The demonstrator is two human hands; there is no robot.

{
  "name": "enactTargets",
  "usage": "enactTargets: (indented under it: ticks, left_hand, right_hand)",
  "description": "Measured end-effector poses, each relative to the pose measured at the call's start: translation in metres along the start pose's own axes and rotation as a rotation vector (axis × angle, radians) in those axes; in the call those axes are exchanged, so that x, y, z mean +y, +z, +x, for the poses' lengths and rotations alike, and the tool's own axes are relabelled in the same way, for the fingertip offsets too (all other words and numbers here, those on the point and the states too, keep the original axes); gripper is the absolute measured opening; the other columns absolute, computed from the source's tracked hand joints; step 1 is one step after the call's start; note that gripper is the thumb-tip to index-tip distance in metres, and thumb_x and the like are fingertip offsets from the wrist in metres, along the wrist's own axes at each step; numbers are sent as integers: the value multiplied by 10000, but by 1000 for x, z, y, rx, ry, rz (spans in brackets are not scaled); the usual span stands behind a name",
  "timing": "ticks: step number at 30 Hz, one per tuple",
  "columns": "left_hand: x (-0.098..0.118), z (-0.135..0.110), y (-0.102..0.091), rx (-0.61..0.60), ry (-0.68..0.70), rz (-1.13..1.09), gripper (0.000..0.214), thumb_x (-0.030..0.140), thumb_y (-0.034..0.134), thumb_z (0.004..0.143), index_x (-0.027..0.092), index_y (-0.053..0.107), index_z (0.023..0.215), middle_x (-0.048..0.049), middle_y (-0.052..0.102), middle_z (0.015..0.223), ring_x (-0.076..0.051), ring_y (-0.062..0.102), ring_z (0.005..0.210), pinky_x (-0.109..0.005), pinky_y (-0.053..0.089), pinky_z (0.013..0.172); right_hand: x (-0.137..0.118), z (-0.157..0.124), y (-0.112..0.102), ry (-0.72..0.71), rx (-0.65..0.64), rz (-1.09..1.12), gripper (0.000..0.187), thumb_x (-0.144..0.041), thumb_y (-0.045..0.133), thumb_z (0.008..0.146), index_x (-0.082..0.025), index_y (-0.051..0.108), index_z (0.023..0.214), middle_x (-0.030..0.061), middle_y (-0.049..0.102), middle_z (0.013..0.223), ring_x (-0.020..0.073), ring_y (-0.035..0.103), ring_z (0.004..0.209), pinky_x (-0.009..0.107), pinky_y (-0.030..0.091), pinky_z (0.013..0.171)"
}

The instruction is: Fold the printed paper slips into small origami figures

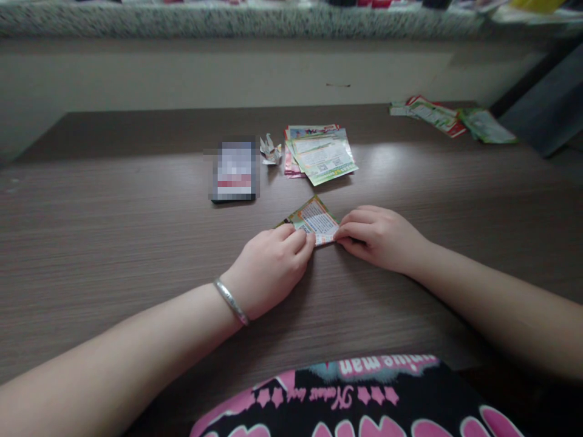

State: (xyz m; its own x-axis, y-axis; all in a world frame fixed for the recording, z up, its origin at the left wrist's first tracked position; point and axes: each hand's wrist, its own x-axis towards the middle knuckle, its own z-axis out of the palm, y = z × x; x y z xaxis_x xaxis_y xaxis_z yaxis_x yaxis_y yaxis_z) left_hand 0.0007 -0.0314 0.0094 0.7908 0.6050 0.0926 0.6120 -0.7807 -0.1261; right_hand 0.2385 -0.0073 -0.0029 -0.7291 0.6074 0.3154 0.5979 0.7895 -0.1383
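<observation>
A small folded piece of printed paper [314, 220] lies on the brown wooden table [113, 230] in front of me. My left hand [268, 270], with a silver bangle on the wrist, has its fingers curled and pressed on the paper's left edge. My right hand [376, 237] pinches the paper's right corner with closed fingers. Both hands hold the paper flat against the tabletop.
Beyond the hands lie a stack of printed leaflets [321, 155], a small folded paper crane [270, 150] and a dark phone [234, 171]. More leaflets [437, 114] sit at the table's far right. A pale wall and speckled ledge run behind the table.
</observation>
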Motion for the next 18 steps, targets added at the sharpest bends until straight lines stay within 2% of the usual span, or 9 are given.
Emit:
enactTargets:
  ticks: [6, 18]
  left_hand:
    - [5, 1, -2, -2, -20, -4, 361, 256, 413, 952, 110, 565, 1245, -92, 637, 969, -244, 574, 863, -377, 532, 712]
    - [7, 0, 1, 62, -13, 36, 339, 227, 454, 929, 94, 604, 1203, -104, 635, 981, -246, 581, 901, -360, 544, 731]
  right_hand:
    - [0, 0, 0, 11, -6, -8, 217, -273, 508, 921, -192, 707, 894, 53, 647, 851, 171, 565, 796, 288, 430, 713]
    - [3, -1, 0, 53, 9, -43, 223, -319, 525, 912, -239, 731, 887, 35, 595, 760, 165, 509, 733, 292, 367, 656]
